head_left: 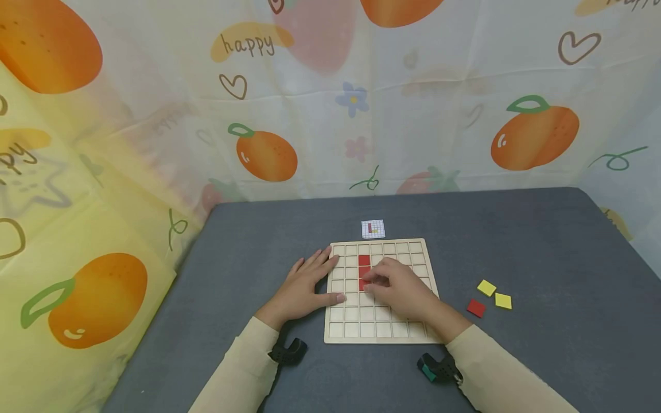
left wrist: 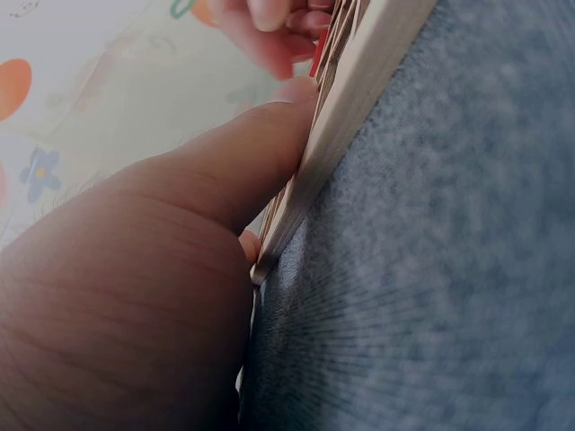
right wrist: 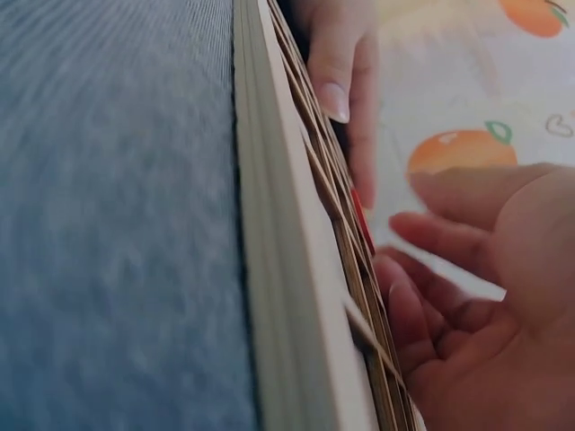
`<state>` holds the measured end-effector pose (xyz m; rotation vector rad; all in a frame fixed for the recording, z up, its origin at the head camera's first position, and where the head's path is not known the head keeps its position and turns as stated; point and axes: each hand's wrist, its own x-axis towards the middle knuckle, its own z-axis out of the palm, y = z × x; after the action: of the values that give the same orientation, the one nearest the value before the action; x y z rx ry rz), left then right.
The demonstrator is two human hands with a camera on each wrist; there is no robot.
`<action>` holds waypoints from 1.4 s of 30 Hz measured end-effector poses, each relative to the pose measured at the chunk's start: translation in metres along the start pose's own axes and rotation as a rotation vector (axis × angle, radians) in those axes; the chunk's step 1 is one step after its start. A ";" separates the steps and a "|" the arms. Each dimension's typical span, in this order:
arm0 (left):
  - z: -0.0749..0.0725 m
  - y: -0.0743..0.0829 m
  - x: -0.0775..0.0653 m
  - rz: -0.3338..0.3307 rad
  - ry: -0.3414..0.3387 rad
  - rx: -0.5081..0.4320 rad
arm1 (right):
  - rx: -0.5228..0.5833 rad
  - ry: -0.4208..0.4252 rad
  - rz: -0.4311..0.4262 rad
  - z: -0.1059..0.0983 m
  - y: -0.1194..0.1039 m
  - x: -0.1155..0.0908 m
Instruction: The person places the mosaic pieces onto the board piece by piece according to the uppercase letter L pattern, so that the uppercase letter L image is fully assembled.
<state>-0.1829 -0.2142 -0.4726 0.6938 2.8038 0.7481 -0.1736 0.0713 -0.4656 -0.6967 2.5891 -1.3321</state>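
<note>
A wooden grid board lies on the table with three red tiles in one column. My left hand rests at the board's left side, fingers spread, with fingertips and thumb over the rim. In the left wrist view the left thumb lies along the board edge. Over the board, my right hand has bent fingers, thumb and fingertips right at the lowest red tile. In the right wrist view that hand's fingertips stand a little off the red tile, which lies flat in the grid.
To the right of the board lie two yellow tiles and a loose red tile. A small pattern card with a red and yellow figure sits beyond the board's far edge. A fruit-print cloth hangs behind the grey table.
</note>
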 end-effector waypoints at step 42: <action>0.001 0.001 0.000 -0.007 0.003 -0.002 | 0.427 0.120 -0.045 -0.103 0.045 -0.071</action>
<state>-0.1824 -0.2132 -0.4730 0.6833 2.8058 0.7516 -0.1606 0.2022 -0.4461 -0.6170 2.2597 -1.9094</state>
